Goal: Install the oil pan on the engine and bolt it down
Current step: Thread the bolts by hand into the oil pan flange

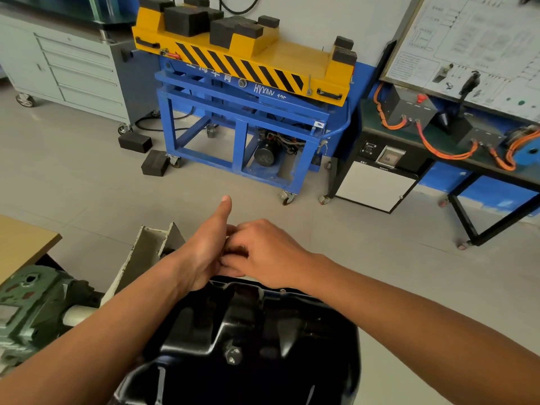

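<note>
The glossy black stamped-metal oil pan (248, 331) lies near and central, sump side up, with its far flange just below the two hands. The engine under it is hidden. The left hand (201, 252) stands edge-on, thumb raised, palm turned right. The right hand (263, 249) curls its fingers into that palm. The contact is covered, so I cannot tell whether either hand has hold of a bolt.

I judge that a fastener is passing from palm to fingertips. To do this well, start every bolt by finger for a few turns all round the flange. Only then tighten, working crosswise so the pan seats evenly.

There is one pan, with one hex drain plug (233, 353) on it and one small bolt-like head (282, 291) on the far flange. Two loose black rubber blocks lie on the floor at far left, a farther block (135, 141) and a nearer block (155, 162), beside one blue-and-yellow wheeled lift cart (242, 112).
</note>
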The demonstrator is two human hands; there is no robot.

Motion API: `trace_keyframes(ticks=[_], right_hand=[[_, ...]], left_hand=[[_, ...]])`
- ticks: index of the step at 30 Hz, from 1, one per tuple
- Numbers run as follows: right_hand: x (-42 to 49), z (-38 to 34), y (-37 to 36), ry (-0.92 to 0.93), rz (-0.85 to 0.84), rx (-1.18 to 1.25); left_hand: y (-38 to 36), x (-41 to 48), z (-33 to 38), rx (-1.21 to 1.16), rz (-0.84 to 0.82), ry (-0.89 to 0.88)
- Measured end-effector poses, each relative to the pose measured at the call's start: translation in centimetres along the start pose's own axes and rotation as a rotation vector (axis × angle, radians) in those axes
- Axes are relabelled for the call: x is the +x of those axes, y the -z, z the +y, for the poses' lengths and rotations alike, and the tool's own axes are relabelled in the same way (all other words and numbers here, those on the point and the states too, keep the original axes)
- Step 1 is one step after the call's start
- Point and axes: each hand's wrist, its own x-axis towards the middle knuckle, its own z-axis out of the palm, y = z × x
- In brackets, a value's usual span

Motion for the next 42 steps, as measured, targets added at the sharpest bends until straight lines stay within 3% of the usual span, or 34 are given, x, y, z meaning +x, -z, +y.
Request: trace_keyframes(ticks=[9, 16, 22, 27, 29, 32, 34, 42], right_hand=[[2.5, -0.6, 0.4, -0.263, 0.002, 0.100], [3.4, -0.3, 0.4, -0.414, 0.002, 0.190], [2.7, -0.3, 0.1, -0.323, 0.075, 0.188], [2.0, 2.1, 1.7, -0.274, 0.278, 0.429], [1.0, 3.8, 1.7, -0.235, 0.189, 0.410], [-0.4, 5.9, 0.2, -0.153, -0.163, 0.174], [-1.0, 6.8, -0.9, -0.088, -0.309, 0.043], [-0.9, 7.2, -2.3, 0.172, -0.328, -0.158]], left_hand=[[-0.2, -0.2, 0.1, -0.077, 0.113, -0.119], [0.0, -0.2, 0.1, -0.115, 0.112, -0.126], [-0.3, 0.0, 0.1, -0.075, 0.128, -0.123], [2.4, 0.6, 0.2, -0.201, 0.232, -0.050], [4.0, 0.8, 0.5, -0.242, 0.299, -0.028], [5.3, 1.1, 1.1, -0.302, 0.406, -0.048], [5.2, 1.5, 1.4, -0.316, 0.440, -0.067], [4.1, 2.2, -0.1, -0.187, 0.401, -0.041]])
